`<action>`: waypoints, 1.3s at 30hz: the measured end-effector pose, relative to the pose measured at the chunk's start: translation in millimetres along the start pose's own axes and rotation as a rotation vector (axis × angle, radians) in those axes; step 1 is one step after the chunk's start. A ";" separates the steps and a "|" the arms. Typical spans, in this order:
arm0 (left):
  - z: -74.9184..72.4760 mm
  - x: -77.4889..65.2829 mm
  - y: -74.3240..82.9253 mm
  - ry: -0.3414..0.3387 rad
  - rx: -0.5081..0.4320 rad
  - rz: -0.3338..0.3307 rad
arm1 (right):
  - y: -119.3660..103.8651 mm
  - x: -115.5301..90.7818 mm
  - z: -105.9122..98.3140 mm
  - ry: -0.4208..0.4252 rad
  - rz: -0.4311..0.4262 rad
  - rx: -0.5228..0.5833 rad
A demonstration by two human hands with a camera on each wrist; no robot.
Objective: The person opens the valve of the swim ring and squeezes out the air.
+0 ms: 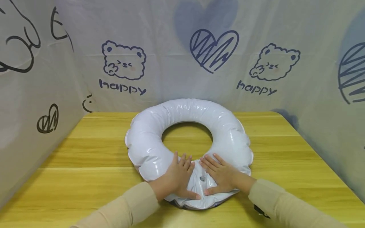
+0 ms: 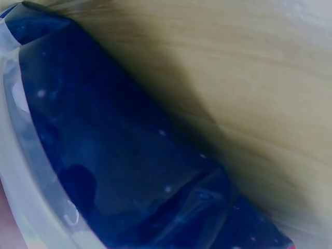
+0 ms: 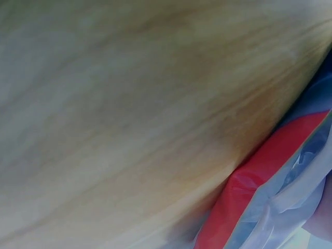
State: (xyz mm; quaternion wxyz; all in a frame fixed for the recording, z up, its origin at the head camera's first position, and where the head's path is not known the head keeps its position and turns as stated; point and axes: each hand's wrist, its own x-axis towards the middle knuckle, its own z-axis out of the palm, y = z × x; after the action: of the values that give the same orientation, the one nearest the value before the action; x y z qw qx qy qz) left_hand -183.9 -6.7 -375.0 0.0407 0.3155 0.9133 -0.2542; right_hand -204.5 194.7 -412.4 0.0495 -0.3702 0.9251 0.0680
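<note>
A white inflatable swim ring (image 1: pixel 188 109) lies on the wooden table in the head view, plump at the back and sides. Its near part is flattened and wrinkled under both hands. My left hand (image 1: pixel 179 177) presses on the ring left of a small clear valve (image 1: pixel 202 178), fingers straight and thumb pointing right. On the valve's other side my right hand (image 1: pixel 220 175) presses with straight fingers. The left wrist view shows the ring's dark blue underside (image 2: pixel 119 140); a red band (image 3: pixel 244 192) of the underside appears in the right wrist view.
The wooden table (image 1: pixel 285 152) extends around the ring on all sides. A pale cloth (image 1: pixel 171 72) with drawn hearts and bears hangs behind it and along both sides. Below the right sleeve a small black object (image 1: pixel 260 211) shows.
</note>
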 end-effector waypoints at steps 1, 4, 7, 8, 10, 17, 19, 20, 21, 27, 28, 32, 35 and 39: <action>0.2 0.1 0.2 0.000 0.004 -0.002 | 0.3 0.0 0.1 0.009 -0.007 -0.004; 1.1 0.7 0.9 0.004 0.015 -0.007 | 0.3 0.9 -0.2 0.011 -0.004 -0.009; 1.3 1.7 1.8 -0.004 0.032 -0.013 | 0.1 1.7 -0.4 0.008 0.000 -0.008; 1.4 2.1 2.2 -0.007 0.038 -0.016 | -0.1 2.1 -0.8 0.001 0.006 -0.008; 1.5 2.7 3.1 -0.014 0.053 -0.021 | -0.4 2.8 -1.0 0.000 0.007 -0.011; 0.4 2.6 4.4 -0.020 0.068 -0.035 | -0.4 4.6 -1.3 0.006 0.010 -0.008; -0.9 2.8 4.7 -0.025 0.074 -0.040 | 0.0 4.8 -1.2 0.011 0.010 -0.005; -1.5 2.8 5.0 -0.026 0.076 -0.043 | 0.1 4.8 -1.2 0.012 0.010 -0.002; -2.1 3.0 5.4 -0.029 0.078 -0.045 | 0.2 4.8 -1.3 0.013 0.010 0.001; -3.9 5.1 6.8 -0.044 0.083 -0.053 | 0.6 4.9 -1.0 0.007 0.010 0.004; -3.7 5.6 6.9 -0.045 0.084 -0.053 | 0.6 4.9 -0.9 0.005 0.009 0.004; -2.8 8.0 7.2 -0.053 0.089 -0.055 | 0.4 5.1 -1.3 0.011 0.008 0.007; -1.5 9.5 6.9 -0.060 0.092 -0.051 | 0.4 4.7 -0.6 0.027 0.000 0.008; 3.3 8.6 5.9 -0.026 0.080 -0.020 | 2.0 0.7 4.1 0.038 -0.009 0.023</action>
State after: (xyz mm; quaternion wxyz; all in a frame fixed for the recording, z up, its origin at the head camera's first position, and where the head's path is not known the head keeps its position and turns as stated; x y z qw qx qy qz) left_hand -187.6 0.4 -382.5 0.0372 0.3044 0.9051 -0.2947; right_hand -206.2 196.4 -416.4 0.0364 -0.3749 0.9250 0.0501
